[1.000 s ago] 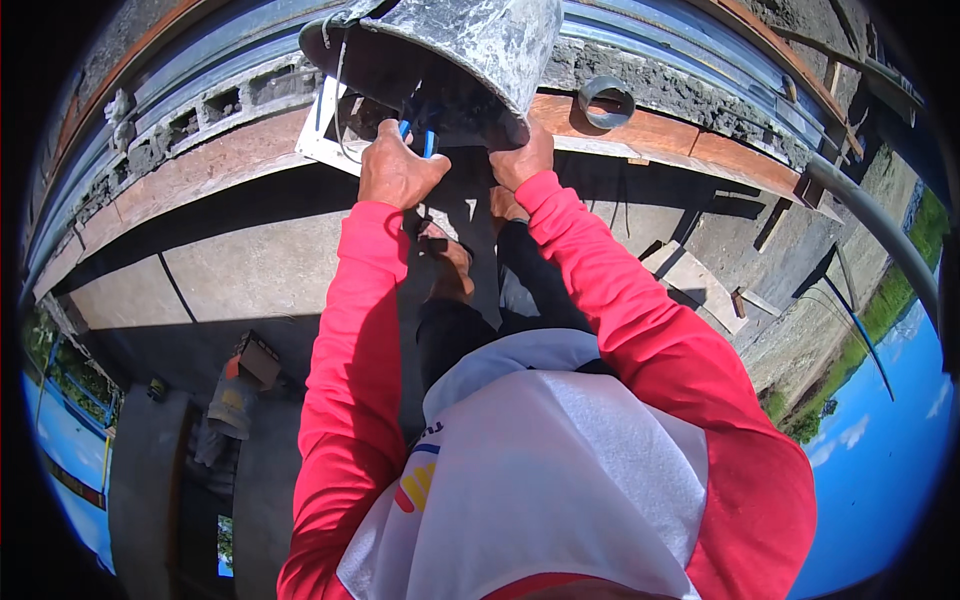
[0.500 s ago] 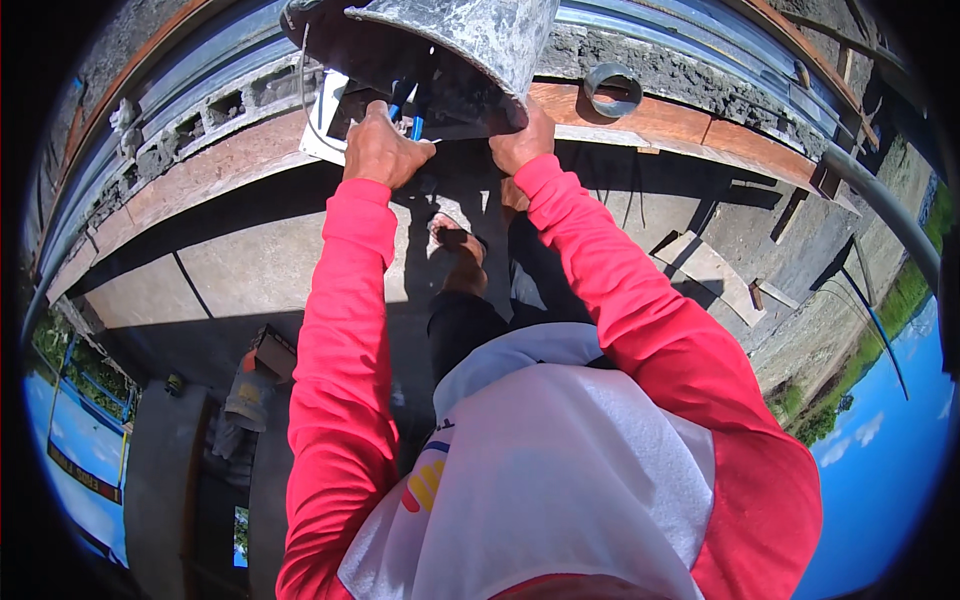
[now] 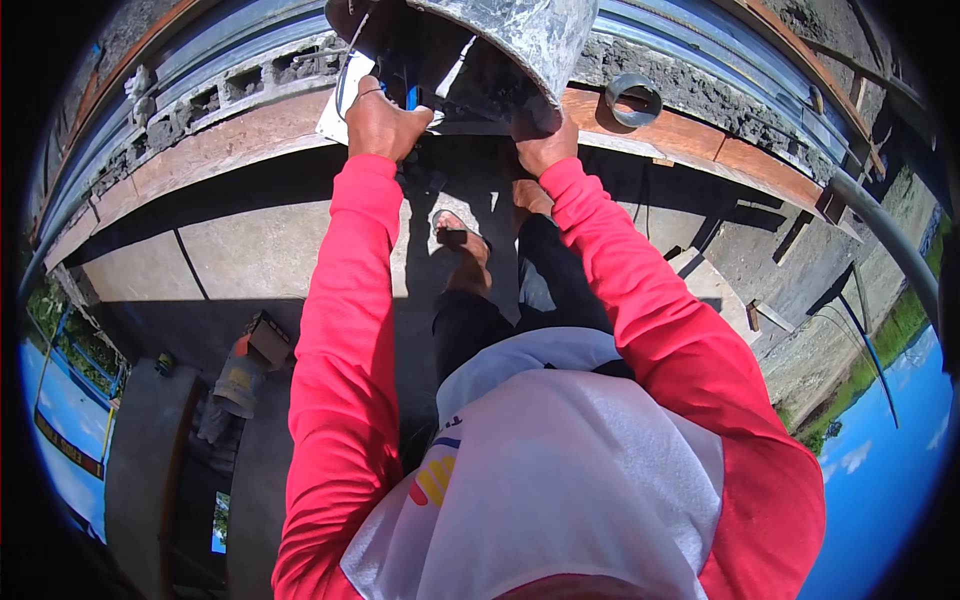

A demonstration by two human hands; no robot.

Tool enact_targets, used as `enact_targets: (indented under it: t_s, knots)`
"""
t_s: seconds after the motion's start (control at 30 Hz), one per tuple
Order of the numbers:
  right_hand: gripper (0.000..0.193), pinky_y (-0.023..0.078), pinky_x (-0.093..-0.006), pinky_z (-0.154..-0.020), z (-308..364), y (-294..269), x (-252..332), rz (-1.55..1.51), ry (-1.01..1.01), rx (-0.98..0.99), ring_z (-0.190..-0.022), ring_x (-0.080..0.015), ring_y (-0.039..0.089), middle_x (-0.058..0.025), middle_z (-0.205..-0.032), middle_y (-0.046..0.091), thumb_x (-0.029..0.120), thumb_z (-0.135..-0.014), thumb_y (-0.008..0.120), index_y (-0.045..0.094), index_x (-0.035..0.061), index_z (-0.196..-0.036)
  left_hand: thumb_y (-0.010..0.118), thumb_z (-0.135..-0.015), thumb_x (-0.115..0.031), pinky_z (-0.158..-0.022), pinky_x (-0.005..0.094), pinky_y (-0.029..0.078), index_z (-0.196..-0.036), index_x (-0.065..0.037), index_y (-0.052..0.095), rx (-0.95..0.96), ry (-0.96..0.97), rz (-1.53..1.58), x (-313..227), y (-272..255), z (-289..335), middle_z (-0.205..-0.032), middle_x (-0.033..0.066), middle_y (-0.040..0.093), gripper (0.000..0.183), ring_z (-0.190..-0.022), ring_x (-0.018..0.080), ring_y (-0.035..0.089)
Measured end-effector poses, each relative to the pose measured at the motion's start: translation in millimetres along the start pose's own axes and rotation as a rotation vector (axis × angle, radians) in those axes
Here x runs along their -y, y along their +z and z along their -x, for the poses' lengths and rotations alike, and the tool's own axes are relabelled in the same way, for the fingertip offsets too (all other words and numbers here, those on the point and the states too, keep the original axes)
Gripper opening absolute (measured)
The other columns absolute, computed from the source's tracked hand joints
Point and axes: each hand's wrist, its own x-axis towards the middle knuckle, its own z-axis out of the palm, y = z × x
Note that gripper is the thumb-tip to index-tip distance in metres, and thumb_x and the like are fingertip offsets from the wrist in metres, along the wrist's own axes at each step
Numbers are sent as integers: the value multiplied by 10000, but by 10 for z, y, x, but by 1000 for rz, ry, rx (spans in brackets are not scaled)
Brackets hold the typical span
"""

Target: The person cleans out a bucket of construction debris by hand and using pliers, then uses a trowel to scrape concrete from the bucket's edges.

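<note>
A cement-caked grey bucket (image 3: 520,35) is held up and tipped at the top of the view. My left hand (image 3: 383,122) grips its dark rim and wire handle on the left side. Under the bucket's lower right edge my right hand (image 3: 543,145) presses against it. Both arms wear red sleeves. Beneath the bucket a white board (image 3: 340,105) and a blue-handled tool (image 3: 411,96) lie on the wall top, partly hidden. My bare feet (image 3: 462,250) stand on the concrete slab below.
A hollow-block wall with a wooden plank (image 3: 700,135) along it crosses the top. A roll of grey ring (image 3: 633,100) sits on the plank. A brown box and a sack (image 3: 245,370) lie lower left. Wood scraps (image 3: 760,315) lie at right, beside a grey pipe (image 3: 885,235).
The bucket has risen and tipped further toward the wall. Both hands moved up with it, and my arms are stretched out more.
</note>
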Motion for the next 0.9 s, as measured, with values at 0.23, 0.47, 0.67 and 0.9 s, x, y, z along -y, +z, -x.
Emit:
enact_targets:
  t_s: [0.23,0.47,0.67,0.9]
  knots:
    - [292,427,-323,-626,-10,-38,15,6,-103,11,-685,-320,561,-163,-695,568,20,-547,538,542,30,-839,621,-509,-146,-499,226,388,-842,-7,486,106,144,307,72,64,739,-600,32,454,385,-522,87,407]
    - [269,427,-351,-612,-244,-209,-25,51,-213,60,-682,-349,540,-183,-689,563,60,-554,521,543,16,-818,631,-525,-71,-503,209,360,-837,-28,458,255,-138,529,804,-247,1360,-630,-18,423,359,-546,68,391]
    - [222,421,-355,-598,-239,-278,81,68,-110,58,-675,-346,544,-190,-679,560,74,-578,527,548,12,-791,640,-528,-163,-517,244,400,-805,-2,494,-123,-295,404,1211,-329,133,-646,45,497,352,-540,114,446]
    - [284,420,-348,-608,-234,-321,200,74,-62,89,-693,-344,544,-188,-697,560,41,-559,507,542,13,-839,541,-670,0,-686,367,409,-855,-23,530,-429,431,-82,443,-398,451,-811,137,528,187,-763,297,503]
